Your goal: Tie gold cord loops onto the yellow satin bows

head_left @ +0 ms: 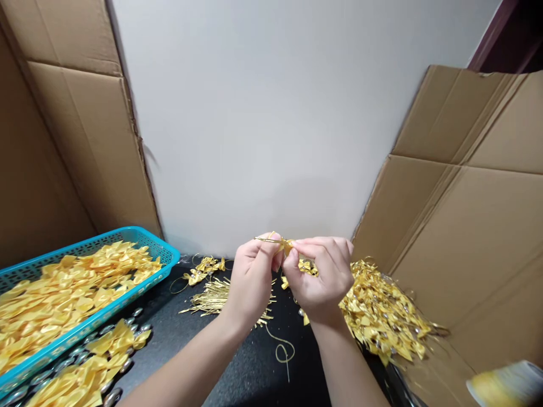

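Above the black table, my left hand (253, 274) and my right hand (323, 273) meet fingertip to fingertip. Pinched between them is a small yellow ribbon bow (287, 247), mostly covered by the fingers. A thin gold cord (266, 240) sticks out to the left over my left fingers. Both hands are closed. Beneath and behind my left hand lies a bundle of gold ties (210, 298). One loose gold cord (285, 353) curls on the table between my forearms.
On the left, a teal basket (172, 257) holds many yellow ribbon bows; more bows (80, 380) and silver beads (146, 328) lie beside it. Several beaded bows (206, 270) lie at the back. A large heap of them (384, 314) sits right. Cardboard (479, 226) flanks the table (237, 367).
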The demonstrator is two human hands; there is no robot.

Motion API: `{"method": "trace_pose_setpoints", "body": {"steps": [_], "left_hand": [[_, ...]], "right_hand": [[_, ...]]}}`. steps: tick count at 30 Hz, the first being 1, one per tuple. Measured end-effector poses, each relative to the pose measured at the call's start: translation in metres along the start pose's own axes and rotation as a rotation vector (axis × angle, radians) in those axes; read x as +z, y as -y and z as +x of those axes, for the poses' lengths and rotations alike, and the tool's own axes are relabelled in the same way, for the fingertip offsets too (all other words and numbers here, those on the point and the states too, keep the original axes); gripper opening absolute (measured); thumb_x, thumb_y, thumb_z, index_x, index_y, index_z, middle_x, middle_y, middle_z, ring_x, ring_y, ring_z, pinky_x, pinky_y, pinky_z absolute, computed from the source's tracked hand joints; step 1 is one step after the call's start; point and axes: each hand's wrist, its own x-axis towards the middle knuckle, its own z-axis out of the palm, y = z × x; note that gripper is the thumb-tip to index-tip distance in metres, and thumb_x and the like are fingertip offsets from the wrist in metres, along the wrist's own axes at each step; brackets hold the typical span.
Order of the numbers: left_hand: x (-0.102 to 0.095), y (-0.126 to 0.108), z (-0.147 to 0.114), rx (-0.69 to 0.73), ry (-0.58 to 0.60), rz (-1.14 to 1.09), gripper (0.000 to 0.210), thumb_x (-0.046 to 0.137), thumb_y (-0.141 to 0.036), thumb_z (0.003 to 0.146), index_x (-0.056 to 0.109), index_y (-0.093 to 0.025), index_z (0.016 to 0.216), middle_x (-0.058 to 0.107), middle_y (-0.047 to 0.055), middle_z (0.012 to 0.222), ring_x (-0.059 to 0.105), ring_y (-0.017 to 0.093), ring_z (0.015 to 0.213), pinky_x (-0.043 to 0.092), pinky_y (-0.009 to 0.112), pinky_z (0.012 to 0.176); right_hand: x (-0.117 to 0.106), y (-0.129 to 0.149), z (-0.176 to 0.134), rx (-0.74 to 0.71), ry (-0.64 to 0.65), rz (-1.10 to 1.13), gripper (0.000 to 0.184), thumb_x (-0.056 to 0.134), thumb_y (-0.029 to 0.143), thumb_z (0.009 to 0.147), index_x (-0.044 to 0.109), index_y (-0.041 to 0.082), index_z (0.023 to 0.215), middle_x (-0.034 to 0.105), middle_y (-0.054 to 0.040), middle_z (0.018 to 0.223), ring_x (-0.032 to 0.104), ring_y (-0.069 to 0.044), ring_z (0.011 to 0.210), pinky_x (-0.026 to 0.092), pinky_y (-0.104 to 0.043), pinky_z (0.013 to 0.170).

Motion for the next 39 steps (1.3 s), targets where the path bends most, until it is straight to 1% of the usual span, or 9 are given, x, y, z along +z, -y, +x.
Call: {"method": "trace_pose_setpoints", "body": {"steps": [4, 7, 10, 14, 21, 28, 32, 36, 39], "left_hand": [[-0.012, 0.002, 0.006, 0.217, 0.082, 0.294, 0.036, 0.042, -0.028, 0.094, 0.039, -0.02, 0.059, 0.035, -0.003, 0.058, 0.035, 0.012, 0.055, 0.03, 0.027, 0.053], [-0.019, 0.008, 0.011, 0.418, 0.111, 0.521, 0.031, 0.042, -0.024, 0.095, 0.041, -0.02, 0.064, 0.037, -0.003, 0.061, 0.035, 0.013, 0.056, 0.029, 0.028, 0.055], [-0.021, 0.016, 0.014, 0.517, 0.17, 0.616, 0.026, 0.04, -0.02, 0.095, 0.043, -0.021, 0.069, 0.04, -0.002, 0.063, 0.038, 0.014, 0.058, 0.031, 0.027, 0.056], [-0.02, 0.022, 0.015, 0.605, 0.178, 0.674, 0.022, 0.038, -0.017, 0.093, 0.045, -0.021, 0.073, 0.045, -0.001, 0.065, 0.04, 0.014, 0.059, 0.033, 0.027, 0.057], [-0.018, 0.024, 0.014, 0.613, 0.097, 0.58, 0.024, 0.039, -0.013, 0.093, 0.05, -0.019, 0.073, 0.046, -0.002, 0.064, 0.042, 0.012, 0.058, 0.035, 0.024, 0.055], [-0.02, 0.023, 0.014, 0.631, 0.118, 0.515, 0.023, 0.04, -0.016, 0.093, 0.051, -0.019, 0.073, 0.047, -0.001, 0.063, 0.042, 0.013, 0.058, 0.036, 0.025, 0.057], [-0.023, 0.021, 0.014, 0.619, 0.151, 0.508, 0.027, 0.039, -0.024, 0.095, 0.051, -0.018, 0.072, 0.05, 0.0, 0.064, 0.043, 0.014, 0.059, 0.035, 0.027, 0.057], [-0.023, 0.023, 0.015, 0.566, 0.124, 0.458, 0.033, 0.035, -0.024, 0.097, 0.047, -0.019, 0.067, 0.046, -0.001, 0.06, 0.041, 0.013, 0.055, 0.034, 0.026, 0.055], [-0.02, 0.024, 0.015, 0.517, 0.109, 0.362, 0.032, 0.039, -0.024, 0.097, 0.044, -0.019, 0.065, 0.042, -0.003, 0.059, 0.04, 0.011, 0.052, 0.033, 0.024, 0.052]], "right_hand": [[-0.009, -0.004, 0.011, 0.09, 0.156, 0.09, 0.007, 0.061, 0.018, 0.077, 0.059, 0.024, 0.081, 0.069, -0.0028, 0.082, 0.061, -0.023, 0.082, 0.043, -0.041, 0.079], [-0.013, -0.006, 0.015, 0.08, 0.242, 0.028, 0.009, 0.065, 0.025, 0.078, 0.061, 0.023, 0.085, 0.068, -0.0036, 0.088, 0.059, -0.023, 0.086, 0.039, -0.042, 0.082], [-0.012, -0.006, 0.015, 0.062, 0.284, -0.057, 0.005, 0.061, 0.027, 0.081, 0.059, 0.023, 0.082, 0.068, -0.0023, 0.083, 0.057, -0.023, 0.082, 0.036, -0.041, 0.081], [-0.009, -0.005, 0.013, 0.082, 0.341, -0.089, 0.006, 0.056, 0.023, 0.08, 0.052, 0.023, 0.076, 0.066, -0.0007, 0.077, 0.054, -0.022, 0.077, 0.032, -0.04, 0.079], [-0.008, -0.002, 0.014, 0.184, 0.467, -0.015, 0.012, 0.048, 0.022, 0.081, 0.047, 0.021, 0.07, 0.059, 0.0009, 0.069, 0.049, -0.018, 0.071, 0.029, -0.036, 0.075], [-0.006, 0.003, 0.012, 0.242, 0.423, 0.094, 0.021, 0.048, 0.018, 0.084, 0.046, 0.02, 0.062, 0.052, 0.0033, 0.059, 0.045, -0.014, 0.062, 0.029, -0.031, 0.069], [-0.006, 0.002, 0.012, 0.158, 0.374, 0.062, 0.019, 0.053, 0.017, 0.08, 0.047, 0.02, 0.062, 0.051, 0.0034, 0.058, 0.046, -0.014, 0.06, 0.031, -0.033, 0.07], [-0.005, 0.003, 0.011, 0.05, 0.31, 0.026, 0.017, 0.051, 0.016, 0.08, 0.048, 0.021, 0.064, 0.053, 0.0024, 0.059, 0.045, -0.014, 0.06, 0.031, -0.034, 0.07], [-0.005, 0.004, 0.01, 0.014, 0.267, 0.029, 0.02, 0.049, 0.017, 0.083, 0.047, 0.021, 0.064, 0.053, 0.0016, 0.059, 0.045, -0.015, 0.059, 0.031, -0.035, 0.069]]}}
